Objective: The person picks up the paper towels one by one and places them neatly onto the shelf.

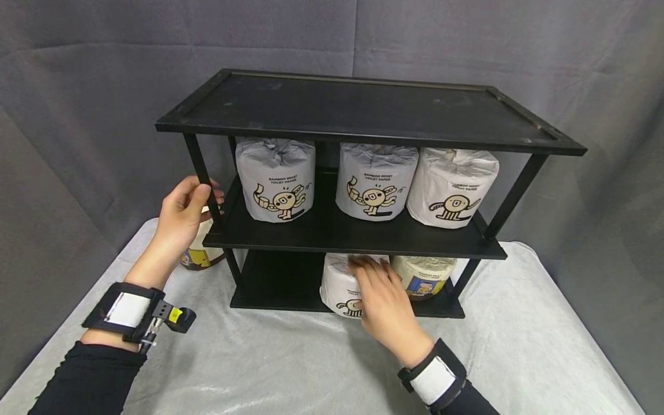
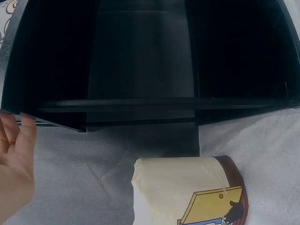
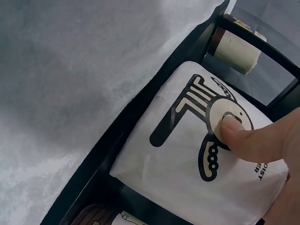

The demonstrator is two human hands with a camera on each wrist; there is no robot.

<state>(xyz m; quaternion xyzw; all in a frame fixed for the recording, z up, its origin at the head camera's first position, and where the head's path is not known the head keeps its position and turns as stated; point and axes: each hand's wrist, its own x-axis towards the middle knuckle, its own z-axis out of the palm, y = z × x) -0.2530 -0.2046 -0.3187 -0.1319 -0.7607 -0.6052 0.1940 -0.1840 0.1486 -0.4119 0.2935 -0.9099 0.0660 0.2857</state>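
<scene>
A black three-tier shelf (image 1: pixel 363 109) stands on a grey cloth. My left hand (image 1: pixel 184 213) grips its front-left post, fingers curled round the bar; in the left wrist view only the edge of that hand (image 2: pixel 14 168) shows beside the shelf's lower boards (image 2: pixel 140 108). My right hand (image 1: pixel 384 300) holds a white wrapped toilet roll (image 1: pixel 337 285) at the front of the bottom board. In the right wrist view the thumb (image 3: pixel 248 140) presses on the cartoon print of that roll (image 3: pixel 178 154). A cream roll (image 1: pixel 422 276) sits just right of it.
Three white wrapped rolls (image 1: pixel 275 178) (image 1: pixel 374 181) (image 1: pixel 452 187) stand in a row on the middle board. The top board is bare. Another cream roll (image 1: pixel 199 253) (image 2: pixel 187 192) lies on the cloth (image 1: pixel 259 357) left of the shelf, behind my left hand. Grey curtain hangs behind.
</scene>
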